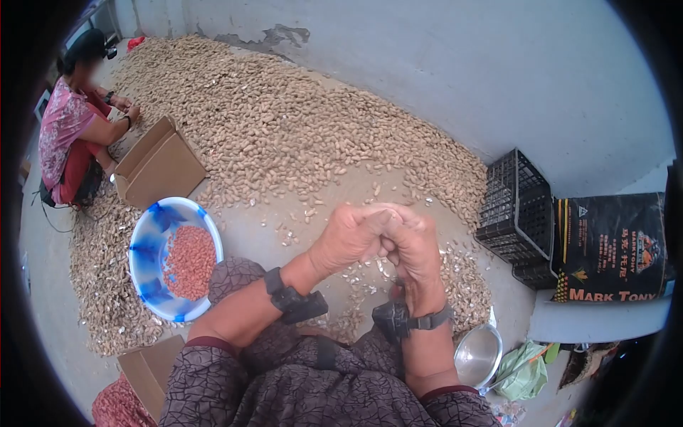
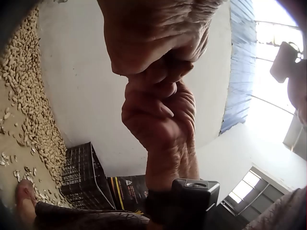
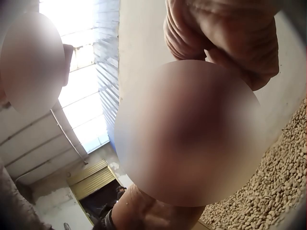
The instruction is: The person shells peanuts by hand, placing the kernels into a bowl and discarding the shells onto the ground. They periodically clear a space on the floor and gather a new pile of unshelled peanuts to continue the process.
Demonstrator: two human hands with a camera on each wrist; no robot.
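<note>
Both hands meet in front of the body, high over the floor in the head view. My left hand (image 1: 346,235) has its fingers curled, and its thumb side presses against my right hand (image 1: 415,245). The right hand's fingers are bent inward too, with both thumbs close together at the top. In the left wrist view the curled fingertips of the left hand (image 2: 153,43) and right hand (image 2: 165,120) touch. Whether something small lies between them I cannot tell. Below and beyond the hands spreads a large heap of unshelled peanuts (image 1: 277,128).
A blue and white basin (image 1: 142,245) with shelled red peanuts (image 1: 191,263) stands left, near a cardboard box (image 1: 163,167). Another person (image 1: 75,135) squats at far left. Black crates (image 1: 516,213), a printed black sack (image 1: 612,245) and a metal bowl (image 1: 478,356) stand right.
</note>
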